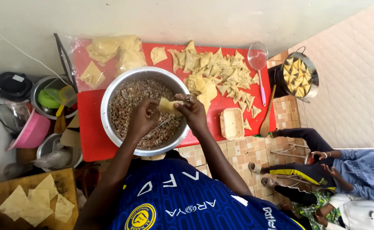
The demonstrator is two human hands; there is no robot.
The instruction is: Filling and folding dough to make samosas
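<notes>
Both my hands are over a big metal bowl [110, 91] of brown minced filling [129, 102] that stands on a red tabletop [89, 136]. My left hand [142, 117] and my right hand [190, 108] hold one pale folded pastry cone [168, 105] between them. A metal spoon [161, 124] lies in the filling under my left hand. A heap of folded triangular pastries [214, 70] lies on the red top beyond the bowl.
A plastic bag of pastry sheets [110, 53] lies at the back left. A small pale tub [232, 123], a wooden spoon [267, 115] and a pink-handled strainer [258, 64] are at right. A pot of pastries [298, 74] stands on the floor. Another person [345, 170] sits at right.
</notes>
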